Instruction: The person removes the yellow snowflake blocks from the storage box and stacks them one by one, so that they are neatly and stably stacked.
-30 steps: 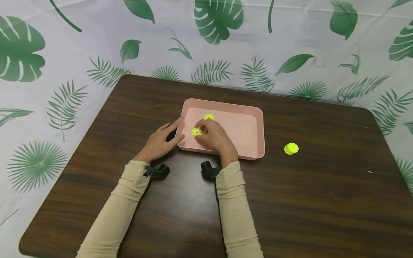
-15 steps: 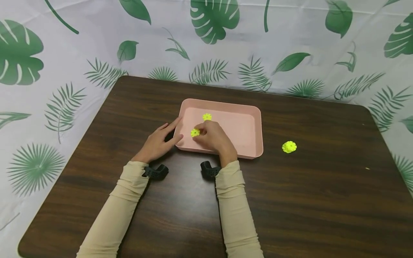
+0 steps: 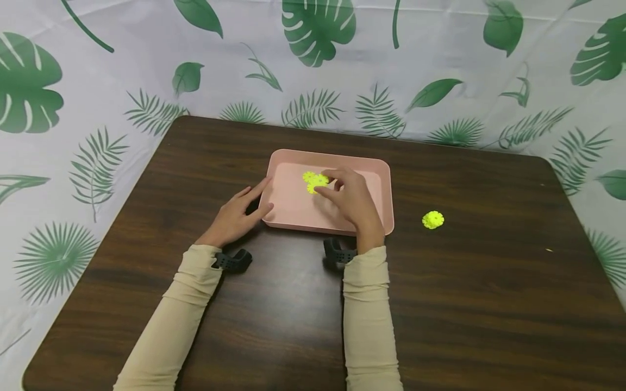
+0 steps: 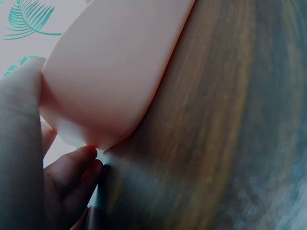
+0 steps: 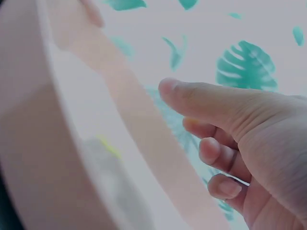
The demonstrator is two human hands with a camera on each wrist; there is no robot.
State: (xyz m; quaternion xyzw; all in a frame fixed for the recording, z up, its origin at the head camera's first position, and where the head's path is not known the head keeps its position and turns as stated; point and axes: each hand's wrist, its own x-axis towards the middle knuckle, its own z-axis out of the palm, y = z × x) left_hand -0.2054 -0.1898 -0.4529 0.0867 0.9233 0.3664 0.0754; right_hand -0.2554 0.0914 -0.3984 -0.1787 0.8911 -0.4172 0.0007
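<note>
A shallow pink tray (image 3: 342, 155) stands on the brown table. Inside it lie three yellow notched snowflake discs (image 3: 313, 188), bunched together left of the middle. My right hand (image 3: 356, 198) is over the tray, thumb and index fingertips spread right at the bunch. In the right wrist view no disc shows in that hand (image 5: 273, 143); a yellow sliver of a disc (image 5: 109, 146) shows past the tray wall. My left hand (image 3: 235, 217) touches the tray's left side with fairly straight index finger and thumb; the left wrist view has its fingertips (image 4: 79, 160) by the tray corner.
A small pile of yellow snowflake discs (image 3: 432, 219) sits on the table right of the tray. Farther right lies a tiny pale scrap (image 3: 549, 250). A leaf-printed cloth (image 3: 244, 65) hangs behind the table (image 3: 469, 304).
My right hand has moved right and slightly up, leaving the disc it pinched beside the others. A third disc now shows where the hand was covering. My left hand stays at the tray.
</note>
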